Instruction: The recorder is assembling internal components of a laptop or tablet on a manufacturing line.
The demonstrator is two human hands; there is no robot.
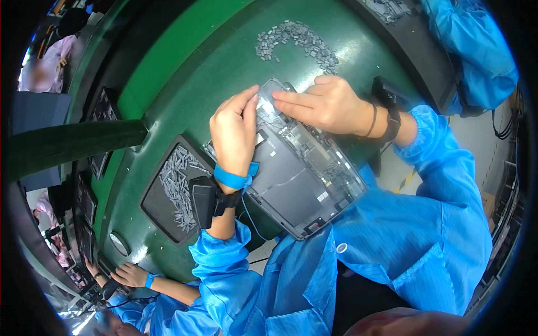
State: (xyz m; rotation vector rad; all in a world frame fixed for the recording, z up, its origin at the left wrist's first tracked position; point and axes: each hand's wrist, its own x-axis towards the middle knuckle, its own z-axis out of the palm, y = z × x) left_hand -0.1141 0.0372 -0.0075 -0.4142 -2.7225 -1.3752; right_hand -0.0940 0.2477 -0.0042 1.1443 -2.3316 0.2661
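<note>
An opened laptop or tablet casing (286,193), dark grey with a bared circuit board along its right side, lies tilted before me at the table's near edge. My left hand (231,134) reaches over its left side, thumb and forefinger drawn close together at the far end. From the right, my right hand (330,106) touches or hovers over that same end, fingertips pressed together. Anything between the fingertips of either hand is too small or hidden to make out. A blue wrist strap (231,179) with a thin cord circles my left wrist; black devices are strapped to both forearms.
Left of the casing stands a black tray (162,218) of small grey strips. Many small grey pieces (297,36) lie heaped on the green table (207,73) beyond it. A green post (78,147) rises at left. Co-workers' hands (131,274) and a blue sleeve (476,50) are nearby.
</note>
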